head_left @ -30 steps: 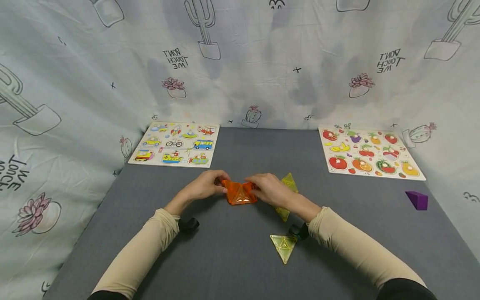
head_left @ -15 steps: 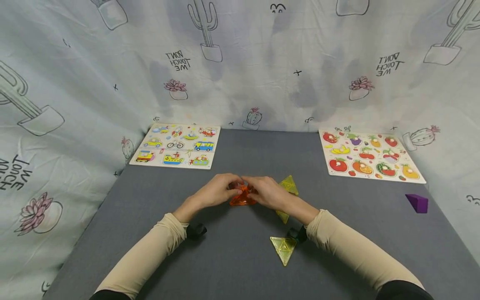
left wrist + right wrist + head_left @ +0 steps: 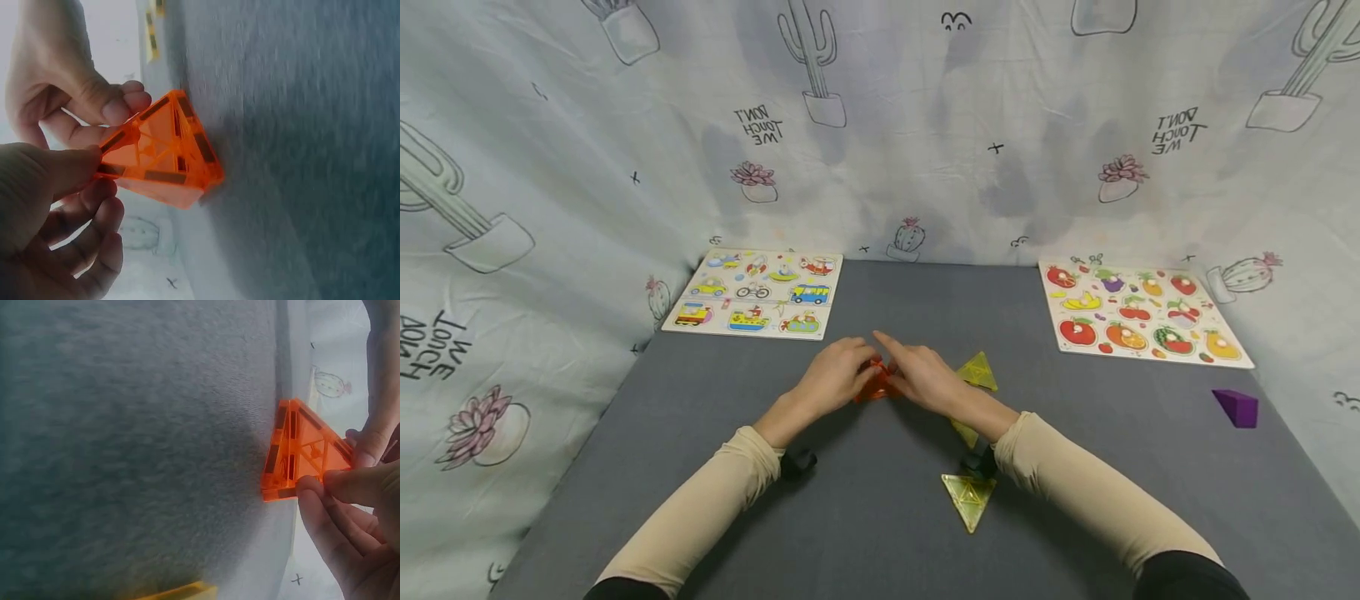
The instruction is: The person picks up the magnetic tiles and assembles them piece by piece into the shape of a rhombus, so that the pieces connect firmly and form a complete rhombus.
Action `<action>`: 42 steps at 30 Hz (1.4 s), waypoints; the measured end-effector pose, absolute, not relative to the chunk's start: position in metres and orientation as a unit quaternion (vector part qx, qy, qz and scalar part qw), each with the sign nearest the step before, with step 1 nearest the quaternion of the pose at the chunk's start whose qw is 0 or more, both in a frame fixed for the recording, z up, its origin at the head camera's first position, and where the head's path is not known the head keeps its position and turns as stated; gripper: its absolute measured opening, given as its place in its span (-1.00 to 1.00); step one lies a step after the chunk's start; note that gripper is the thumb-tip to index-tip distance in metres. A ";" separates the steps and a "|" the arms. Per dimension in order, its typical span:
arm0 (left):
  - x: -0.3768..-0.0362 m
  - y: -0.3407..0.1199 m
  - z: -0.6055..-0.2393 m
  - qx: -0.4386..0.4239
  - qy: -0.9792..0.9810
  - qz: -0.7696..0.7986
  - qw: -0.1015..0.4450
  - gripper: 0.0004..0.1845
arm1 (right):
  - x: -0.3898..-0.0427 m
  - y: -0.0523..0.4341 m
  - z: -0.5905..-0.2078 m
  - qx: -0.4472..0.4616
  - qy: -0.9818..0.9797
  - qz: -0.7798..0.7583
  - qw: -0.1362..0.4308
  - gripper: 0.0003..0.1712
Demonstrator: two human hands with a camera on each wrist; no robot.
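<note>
In the head view, an orange see-through pyramid of triangular magnetic tiles (image 3: 873,387) stands on the grey table, largely covered by the two hands. My left hand (image 3: 833,375) grips its upper left part; in the left wrist view the thumb lies right at the peak of the pyramid (image 3: 156,150). From the other side my right hand (image 3: 927,380) pinches the upper part with thumb and fingers, one finger pointing up and away in the head view. The right wrist view shows fingertips along a sloping edge of the pyramid (image 3: 309,447), its base at the tabletop.
Yellow triangular tiles lie to the right, one (image 3: 977,371) beyond the right forearm, another (image 3: 968,500) nearer the front. A vehicle puzzle board (image 3: 756,293) sits back left, a fruit puzzle board (image 3: 1142,312) back right. A purple block (image 3: 1237,409) rests near the right edge.
The orange tiles, spread wider with open upper flaps a second ago, now stand drawn together into a pyramid. Both hands have come closer together over it.
</note>
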State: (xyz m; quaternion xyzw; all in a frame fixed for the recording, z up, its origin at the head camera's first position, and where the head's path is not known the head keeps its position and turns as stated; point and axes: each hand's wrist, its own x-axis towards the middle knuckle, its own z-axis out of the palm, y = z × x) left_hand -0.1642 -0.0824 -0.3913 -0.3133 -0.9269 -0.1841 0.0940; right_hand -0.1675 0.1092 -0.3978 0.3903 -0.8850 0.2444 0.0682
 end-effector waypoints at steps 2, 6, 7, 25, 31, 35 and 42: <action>-0.166 -0.083 -0.392 -0.304 -0.930 -0.180 0.099 -0.87 | -0.169 0.108 -0.398 0.386 -0.887 0.248 0.058 -0.25; -0.167 -0.083 -0.394 -0.300 -0.931 -0.177 0.108 -0.85 | -0.170 0.113 -0.396 0.377 -0.892 0.247 0.036 -0.30; -0.167 -0.083 -0.395 -0.303 -0.929 -0.176 0.116 -0.84 | -0.170 0.116 -0.395 0.372 -0.895 0.245 0.035 -0.34; -0.141 -0.002 -0.400 -0.559 -0.826 0.070 -0.034 -0.57 | -0.163 0.213 -0.408 0.358 -0.923 0.133 0.044 -0.78; -0.141 0.004 -0.401 -0.507 -0.854 0.110 -0.037 -0.53 | -0.162 0.235 -0.409 0.321 -0.937 0.122 0.055 -0.65; -0.145 0.000 -0.401 -0.488 -0.869 0.077 -0.008 -0.63 | -0.167 0.252 -0.409 0.300 -0.944 0.114 0.075 -0.65; -0.150 0.000 -0.407 -0.504 -0.863 0.033 0.017 -0.74 | -0.162 0.259 -0.404 0.245 -0.960 0.133 0.036 -0.53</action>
